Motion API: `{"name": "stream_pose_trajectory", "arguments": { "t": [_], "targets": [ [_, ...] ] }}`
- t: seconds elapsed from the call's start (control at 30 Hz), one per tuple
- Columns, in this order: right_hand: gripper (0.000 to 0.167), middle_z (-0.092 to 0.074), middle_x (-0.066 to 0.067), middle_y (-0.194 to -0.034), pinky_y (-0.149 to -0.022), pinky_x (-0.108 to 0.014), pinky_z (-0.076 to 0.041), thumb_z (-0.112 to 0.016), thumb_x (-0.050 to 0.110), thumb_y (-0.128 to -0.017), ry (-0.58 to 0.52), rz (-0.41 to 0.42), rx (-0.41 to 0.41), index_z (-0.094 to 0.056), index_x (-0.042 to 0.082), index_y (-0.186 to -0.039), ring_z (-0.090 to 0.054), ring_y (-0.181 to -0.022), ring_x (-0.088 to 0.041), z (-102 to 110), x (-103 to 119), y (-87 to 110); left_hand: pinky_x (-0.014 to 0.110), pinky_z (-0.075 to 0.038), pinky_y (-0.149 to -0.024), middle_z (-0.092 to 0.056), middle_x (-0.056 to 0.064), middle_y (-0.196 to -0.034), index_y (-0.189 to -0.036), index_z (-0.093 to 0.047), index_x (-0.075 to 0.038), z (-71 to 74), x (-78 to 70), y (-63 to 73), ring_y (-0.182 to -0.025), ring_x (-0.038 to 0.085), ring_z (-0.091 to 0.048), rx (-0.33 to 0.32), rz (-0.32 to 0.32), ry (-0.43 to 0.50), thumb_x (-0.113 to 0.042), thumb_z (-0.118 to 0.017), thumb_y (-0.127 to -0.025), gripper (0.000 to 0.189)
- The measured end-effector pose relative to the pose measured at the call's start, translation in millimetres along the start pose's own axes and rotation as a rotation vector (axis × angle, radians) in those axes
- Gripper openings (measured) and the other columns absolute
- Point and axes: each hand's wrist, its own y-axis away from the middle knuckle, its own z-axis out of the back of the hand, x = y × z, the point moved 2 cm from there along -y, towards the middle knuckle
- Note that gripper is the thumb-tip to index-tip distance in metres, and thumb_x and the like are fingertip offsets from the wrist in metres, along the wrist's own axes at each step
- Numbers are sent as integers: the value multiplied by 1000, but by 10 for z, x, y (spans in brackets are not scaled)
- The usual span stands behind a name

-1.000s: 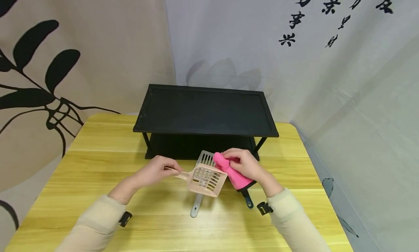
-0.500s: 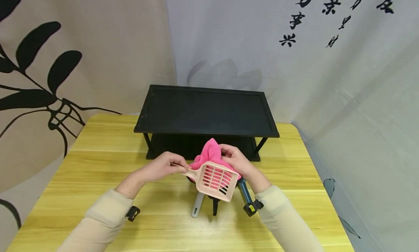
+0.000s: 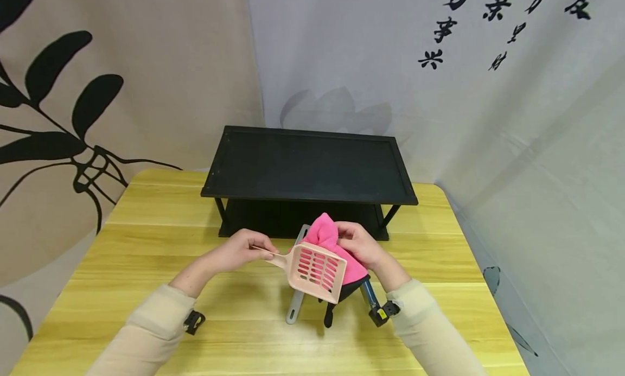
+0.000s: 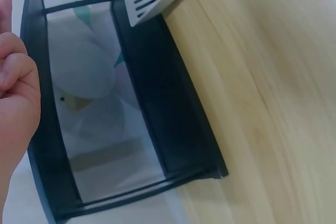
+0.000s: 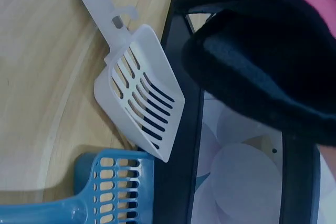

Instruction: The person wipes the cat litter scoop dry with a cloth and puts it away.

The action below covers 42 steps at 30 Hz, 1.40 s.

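My left hand (image 3: 240, 251) pinches the handle of a pale pink litter scoop (image 3: 310, 287), whose slotted head hangs above the table. Close behind that head, my right hand (image 3: 360, 244) grips a pink cloth piece (image 3: 352, 263), pointed at the top, with black trim and a dangling black strap. The right wrist view shows its dark hollow opening (image 5: 262, 72). A grey-white litter scoop (image 5: 107, 98) leans against the shelf, its handle on the table. Beside it is a blue litter scoop (image 5: 58, 211); the pink cloth hides much of it in the head view.
A black two-tier shelf (image 3: 312, 167) stands at the back of the wooden table (image 3: 161, 256). Its lower tier (image 3: 263, 218) lies just behind the hands. A printed curtain (image 3: 332, 50) hangs behind the table.
The right hand has brought the pink cloth left, behind the pale pink scoop, then slightly back right. The left hand has shifted the scoop right, then a little left.
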Motion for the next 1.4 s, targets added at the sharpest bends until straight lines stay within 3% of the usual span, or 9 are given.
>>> {"name": "stream_pose_trajectory", "arguments": {
  "t": [0.13,0.47,0.67,1.0,1.4],
  "targets": [
    [34,-65,8,-94,-72,-22,-52,-49,-3,-88,9,-1,-22,-65,24,-99,-58,-79,-8,56,9,43,20,-43,-58,-69,12,-87,-92,-69,2,37,56,28,-63,5,-48,-34,15,-12,-14,-63,-88,17],
    [45,-64,15,-93,-73,-18,-49,-48,-4,-88,69,47,-103,-66,35,-97,-55,-81,-4,311,54,191,21,-48,-63,-70,12,-90,-94,-70,0,185,112,104,-69,3,-57,-149,82,-34,-14,-64,-88,16],
    [52,-62,19,-92,-76,-15,-46,-45,-7,-89,111,68,-168,-65,41,-96,-54,-85,0,568,69,357,20,-34,-49,-65,-1,-76,-97,-68,4,344,83,174,-54,3,-40,-249,129,4,-9,-63,-88,16],
    [51,-63,22,-95,-73,-14,-47,-45,-5,-90,159,-1,-324,-66,41,-95,-55,-87,3,901,131,715,23,-30,-45,-66,-10,-75,-104,-63,5,494,-48,192,-50,6,-34,-304,158,62,-15,-60,-91,23],
    [50,-64,21,-97,-68,-14,-48,-45,-6,-91,145,-14,-380,-67,38,-97,-57,-83,3,1133,138,997,19,-30,-48,-63,-16,-76,-112,-48,5,545,-165,108,-52,5,-35,-394,201,209,-16,-48,-98,25]
  ]
}}
